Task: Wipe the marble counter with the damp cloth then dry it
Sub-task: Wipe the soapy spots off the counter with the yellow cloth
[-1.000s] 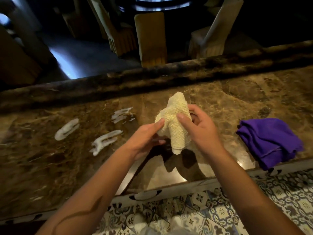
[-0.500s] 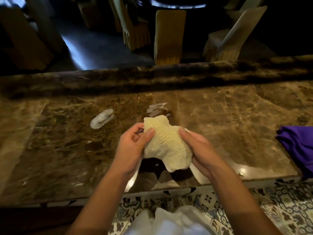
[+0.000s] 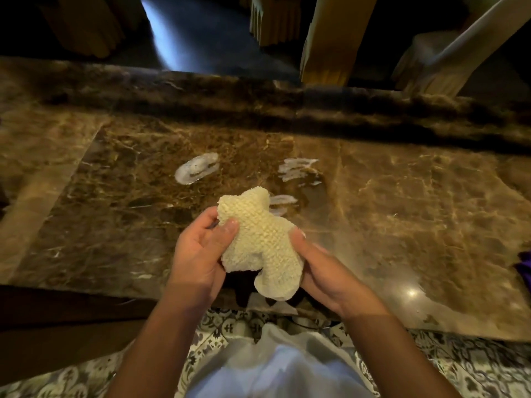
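Two hands: left hand (image 3: 198,255) and right hand (image 3: 330,271). One cream knitted cloth (image 3: 258,248), bunched between them. One brown marble worktop (image 3: 416,214). Three white smears on it: an oval smear (image 3: 196,168), a streaked smear (image 3: 297,168), and a smaller smear (image 3: 283,200) partly hidden behind the cloth. One purple cloth (image 3: 524,268), just a sliver at the right edge. Beyond the far edge, at least three pale chair pieces, count unclear.
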